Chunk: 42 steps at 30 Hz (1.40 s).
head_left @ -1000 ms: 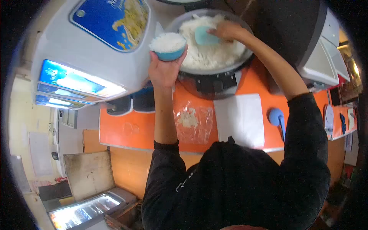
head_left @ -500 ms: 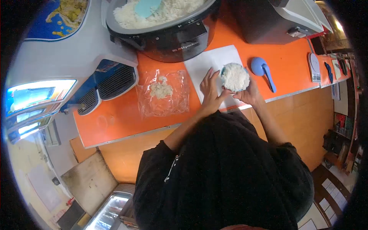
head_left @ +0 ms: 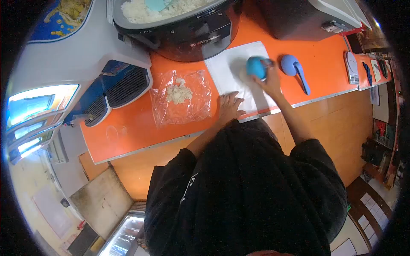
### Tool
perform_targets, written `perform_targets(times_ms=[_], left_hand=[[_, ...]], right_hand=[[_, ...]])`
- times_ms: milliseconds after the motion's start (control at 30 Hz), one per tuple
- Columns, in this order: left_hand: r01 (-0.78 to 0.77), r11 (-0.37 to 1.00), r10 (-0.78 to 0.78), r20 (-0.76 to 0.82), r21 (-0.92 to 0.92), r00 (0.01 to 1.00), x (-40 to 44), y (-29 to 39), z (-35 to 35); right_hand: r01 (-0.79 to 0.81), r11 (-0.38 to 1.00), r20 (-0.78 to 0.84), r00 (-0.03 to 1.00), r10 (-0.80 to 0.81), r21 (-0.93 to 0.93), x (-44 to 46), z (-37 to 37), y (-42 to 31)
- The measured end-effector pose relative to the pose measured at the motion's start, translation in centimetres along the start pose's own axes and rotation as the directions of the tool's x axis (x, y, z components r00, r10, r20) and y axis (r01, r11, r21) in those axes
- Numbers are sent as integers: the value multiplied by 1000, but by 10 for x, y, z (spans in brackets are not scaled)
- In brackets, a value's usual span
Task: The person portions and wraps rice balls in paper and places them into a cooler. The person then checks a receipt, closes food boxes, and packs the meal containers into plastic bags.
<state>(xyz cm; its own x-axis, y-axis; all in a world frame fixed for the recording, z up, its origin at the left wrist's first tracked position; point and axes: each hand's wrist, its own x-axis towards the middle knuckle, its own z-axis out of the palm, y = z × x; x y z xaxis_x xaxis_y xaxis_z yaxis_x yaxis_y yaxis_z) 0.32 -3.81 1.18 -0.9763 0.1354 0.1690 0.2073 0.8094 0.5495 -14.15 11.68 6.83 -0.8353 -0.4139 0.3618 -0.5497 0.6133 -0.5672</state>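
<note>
Head view: a round blue bowl (head_left: 256, 67), blurred and underside up, is gripped in the right hand (head_left: 270, 82) over a white rectangular paper sheet (head_left: 226, 68); contact is unclear. Apart, the left hand (head_left: 230, 105) rests open on the sheet's near-left corner. Rightward lies a blue round-headed ladle (head_left: 288, 65); leftward, clear crinkled plastic film (head_left: 171, 114) bearing white rice (head_left: 179, 93).

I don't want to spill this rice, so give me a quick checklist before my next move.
1. Left hand at the white paper, fingers spread on its left edge: ok.
2. Right hand gripping the blue bowl: ok.
3. Bowl over the paper: ok, though blur hides whether it touches.
4. Bowl empty: cannot tell; its rounded outside faces up, hiding the inside.
5. Blue ladle clear of the paper: ok, lying to its right.
6. Bowl put down, right hand free: not ok.
</note>
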Motion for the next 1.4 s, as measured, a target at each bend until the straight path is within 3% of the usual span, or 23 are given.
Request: perform_targets(times_ms=[33, 67, 133, 167, 200, 233, 267, 300, 333, 367, 467, 533, 567, 633, 700, 900, 967, 1100, 1233, 1333, 1400], left_hand=[[0, 1000, 0, 7, -19, 1000, -2, 0, 2], [5, 1000, -5, 4, -24, 1000, -3, -1, 3], [-19, 1000, 19, -65, 13, 998, 0, -3, 8], [-24, 1000, 25, -68, 11, 997, -4, -18, 40], [178, 725, -255, -20, -665, 967, -17, -43, 94], [237, 412, -338, 94, -880, 937, -18, -45, 101], [242, 38, -413, 205, -969, 887, -18, -47, 106], [190, 525, -334, 5, -830, 942, -10, -32, 69], [80, 876, -163, -136, -476, 977, 2, -15, 28], [-56, 998, 55, -177, -1, 983, 9, -7, 8], [-48, 997, 61, -228, 63, 972, 12, -6, 15], [-43, 994, 65, -225, 102, 972, 4, -15, 35], [104, 993, -112, -158, -56, 981, -7, -36, 71], [264, 942, -283, -66, -207, 957, -7, -31, 76], [20, 971, 26, -190, 239, 981, 16, -3, 24], [74, 994, -58, -175, 85, 983, 18, 5, 22], [-28, 995, 47, -198, 99, 979, 22, 10, 18], [38, 996, -25, -153, 81, 988, 21, 21, 21], [124, 988, -106, -174, 93, 979, 22, 23, 30], [154, 977, -124, -192, 150, 973, 21, 24, 33], [160, 970, -120, -209, 184, 970, 23, 29, 32]], right_hand=[[-14, 990, -139, 990, 34, 144, 10, -11, -8], [-15, 990, -240, 969, 48, 139, 17, -21, -18], [-68, 896, -86, 989, 117, 438, 19, -6, -58], [-61, 916, 73, 997, 35, 396, 16, 11, -86], [-16, 977, 278, 960, -45, 213, 12, 23, -120], [292, 924, 241, 905, -350, 246, 7, 59, -135], [392, 881, 342, 816, -466, 265, 5, 75, -153], [458, 862, 418, 754, -506, 217, -2, 101, -165], [526, 832, 492, 686, -536, 173, -8, 122, -170], [529, 831, 489, 686, -539, 174, -10, 126, -172], [646, 755, 401, 664, -631, 118, -13, 134, -164], [528, 813, 168, 803, -572, 245, -19, 129, -123], [273, 917, 355, 859, -369, 292, -22, 92, -98], [383, 906, 236, 877, -418, 179, -17, 26, -36], [163, 987, 552, 823, -131, -9, -33, -14, 21], [38, 999, 646, 763, -23, -9, -52, -16, 69], [-82, 997, 705, 706, 67, -13, -46, -13, 75], [14, 1000, 618, 786, -10, -3, -48, -20, 62], [82, 995, 652, 753, -95, 51, -58, -12, 64], [-20, 999, 702, 712, -6, 29, -54, -7, 67], [-190, 981, 700, 705, 115, 29, -53, -1, 75]])
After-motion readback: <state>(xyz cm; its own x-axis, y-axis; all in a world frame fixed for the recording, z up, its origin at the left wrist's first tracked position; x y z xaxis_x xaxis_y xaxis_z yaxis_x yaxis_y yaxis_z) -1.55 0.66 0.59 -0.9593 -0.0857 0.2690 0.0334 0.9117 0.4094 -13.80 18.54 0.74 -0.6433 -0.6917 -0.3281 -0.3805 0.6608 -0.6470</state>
